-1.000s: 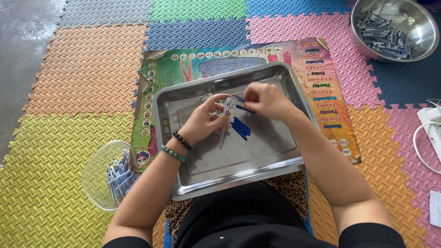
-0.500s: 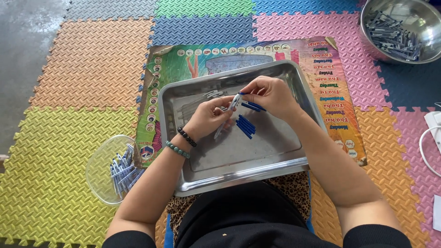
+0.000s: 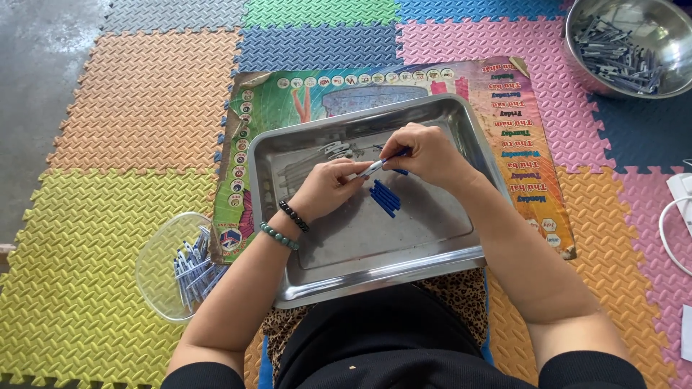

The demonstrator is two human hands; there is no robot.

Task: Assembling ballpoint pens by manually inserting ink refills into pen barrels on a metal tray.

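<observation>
Coloured foam floor tiles (image 3: pixel 130 101) spread under your metal tray (image 3: pixel 404 274) at frame centre. Your left hand (image 3: pixel 328 189) and right hand (image 3: pixel 425 153) meet over it — both pinching one small white-and-blue pen part (image 3: pixel 376 167) between fingertips. Blue tubes (image 3: pixel 384 197) lie just below. Lower left, a clear bowl (image 3: pixel 155 270) holds finished pieces; upper right, a steel bowl (image 3: pixel 667 29) holds grey parts.

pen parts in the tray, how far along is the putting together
Done: a clear bowl on the mat holds a pile of similar blue-and-white pieces. In hand: left hand and right hand hold one pen piece over the steel tray. Left: loose blue sticks and a full metal bowl.
</observation>
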